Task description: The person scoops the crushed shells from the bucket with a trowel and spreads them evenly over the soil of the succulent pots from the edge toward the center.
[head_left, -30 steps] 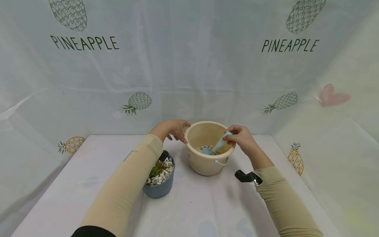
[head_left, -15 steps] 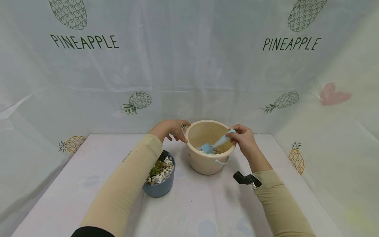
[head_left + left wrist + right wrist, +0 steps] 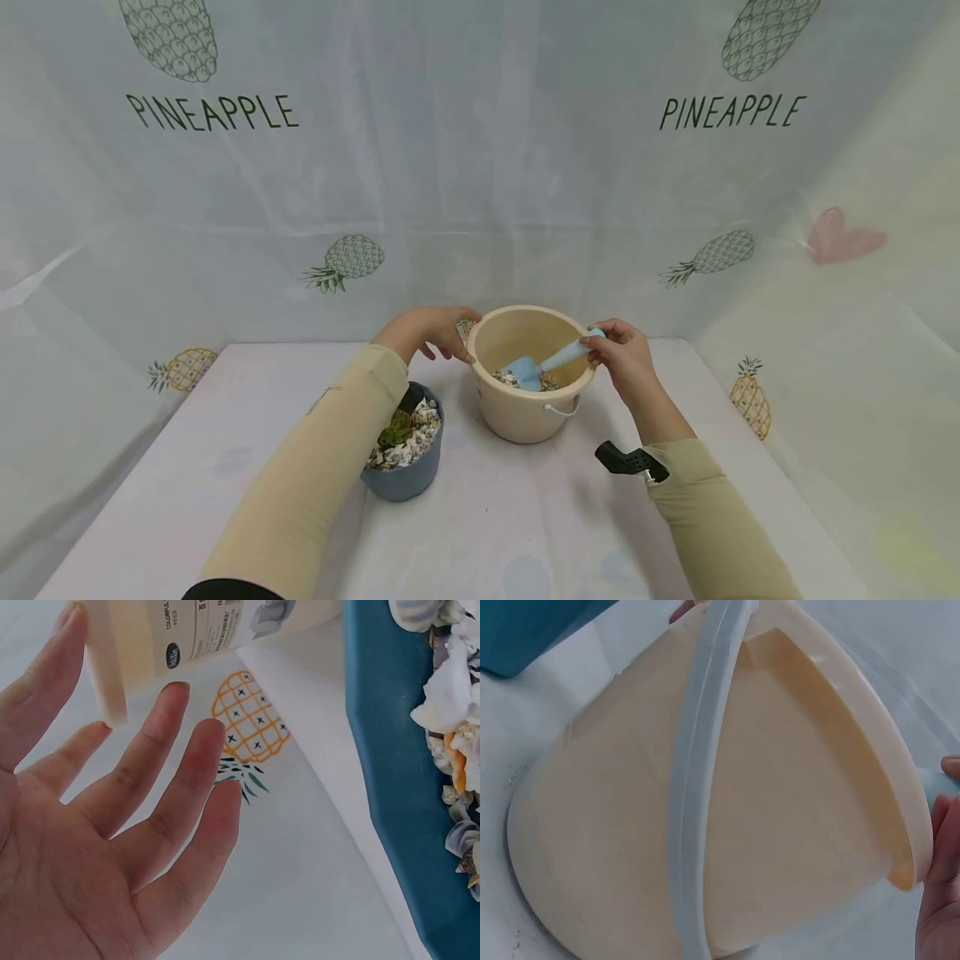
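Note:
A cream plastic bucket (image 3: 517, 417) stands upright at the back of the table, with shells and gravel (image 3: 506, 379) low inside. My left hand (image 3: 435, 329) touches its left rim with thumb and forefinger, and the other fingers (image 3: 172, 750) stay loosely extended off it. Over the right rim, my right hand (image 3: 622, 354) pinches the handle end of a light blue toy shovel (image 3: 562, 358). The shovel slants down leftward into the bucket, its blade at the shells. In the right wrist view the bucket wall (image 3: 615, 825) hides most of the shovel.
A blue-grey pot (image 3: 405, 482) with a succulent (image 3: 396, 431) and white shells stands left of the bucket, partly behind my left sleeve. The bucket's white handle (image 3: 697, 772) hangs down its side. A pineapple-print sheet (image 3: 480, 167) closes off the back and sides.
My right hand has moved slightly right with the shovel, which now lies at a flatter slant, its blade more visible among the shells. The left hand stays at the rim.

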The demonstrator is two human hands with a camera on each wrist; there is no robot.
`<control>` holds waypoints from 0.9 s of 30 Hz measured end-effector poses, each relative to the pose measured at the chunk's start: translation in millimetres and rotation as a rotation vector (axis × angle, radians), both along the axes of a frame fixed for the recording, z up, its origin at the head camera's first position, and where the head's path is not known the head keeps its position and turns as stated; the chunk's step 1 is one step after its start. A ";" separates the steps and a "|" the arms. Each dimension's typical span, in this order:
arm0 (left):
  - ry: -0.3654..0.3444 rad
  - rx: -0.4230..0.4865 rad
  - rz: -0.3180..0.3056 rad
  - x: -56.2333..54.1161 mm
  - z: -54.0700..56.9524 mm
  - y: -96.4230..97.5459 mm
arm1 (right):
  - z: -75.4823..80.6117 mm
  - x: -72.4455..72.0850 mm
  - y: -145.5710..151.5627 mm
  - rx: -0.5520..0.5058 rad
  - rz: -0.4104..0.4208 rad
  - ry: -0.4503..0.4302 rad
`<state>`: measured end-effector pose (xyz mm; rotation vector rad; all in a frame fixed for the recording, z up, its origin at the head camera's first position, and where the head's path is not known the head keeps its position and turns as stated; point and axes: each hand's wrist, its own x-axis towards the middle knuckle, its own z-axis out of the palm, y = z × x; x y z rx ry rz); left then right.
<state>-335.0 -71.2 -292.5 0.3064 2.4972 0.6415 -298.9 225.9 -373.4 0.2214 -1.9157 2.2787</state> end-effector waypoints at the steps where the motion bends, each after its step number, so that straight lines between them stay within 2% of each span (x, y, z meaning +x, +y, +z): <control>1: 0.000 0.002 0.001 0.1 -0.5 -0.4 | -0.3 1.5 0.9 -0.011 -0.002 -0.006; 11: 0.014 0.024 0.014 2.3 -2.4 -2.0 | 3.6 9.9 5.8 -0.052 -0.018 -0.019; 23: 0.040 0.109 0.055 9.0 -5.0 -4.3 | 22.4 17.9 1.1 -0.105 -0.102 -0.031; 27: 0.069 0.137 0.042 13.0 -4.3 -5.4 | 28.2 21.6 0.6 -0.135 -0.121 -0.028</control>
